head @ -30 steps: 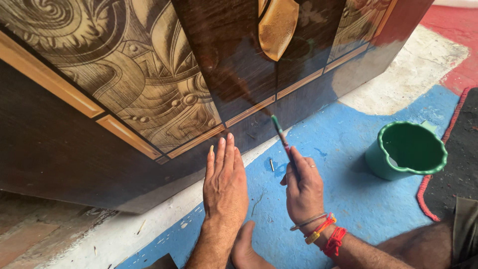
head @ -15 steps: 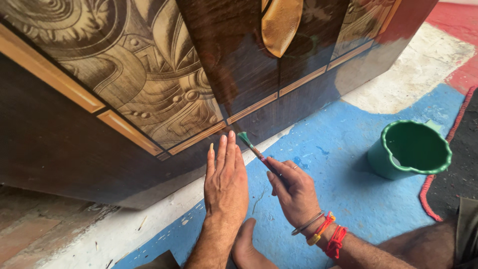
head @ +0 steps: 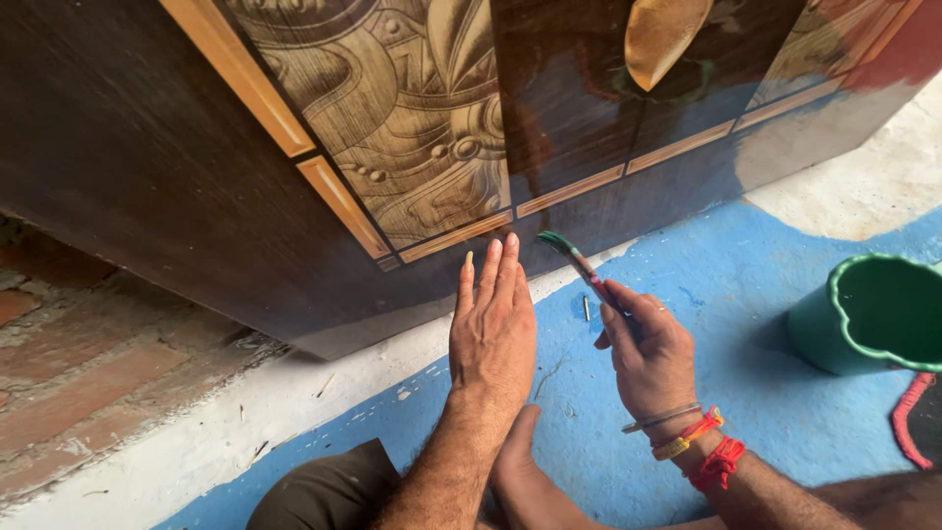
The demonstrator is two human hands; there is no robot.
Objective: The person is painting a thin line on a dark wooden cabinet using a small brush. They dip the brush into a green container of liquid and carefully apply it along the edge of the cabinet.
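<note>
Right hand (head: 643,348) pinches a thin paintbrush (head: 579,265) by its handle, fingers closed around it, and the green-tipped bristles now sit low against the dark bottom rail of the carved wooden door panel (head: 412,147). A second ago the brush stood more upright with its tip further right along the rail; it has since tipped over and travelled leftwards, ending just beside the fingertips of the left hand (head: 494,329). That left hand lies flat and open, fingers pressed together, resting on the floor's edge against the door as before (it has not shifted relative to the panel). The strokes seem to be working leftward along the bottom rail. A green plastic bucket (head: 868,314) stands apart on the blue floor (head: 687,432), to the right.
</note>
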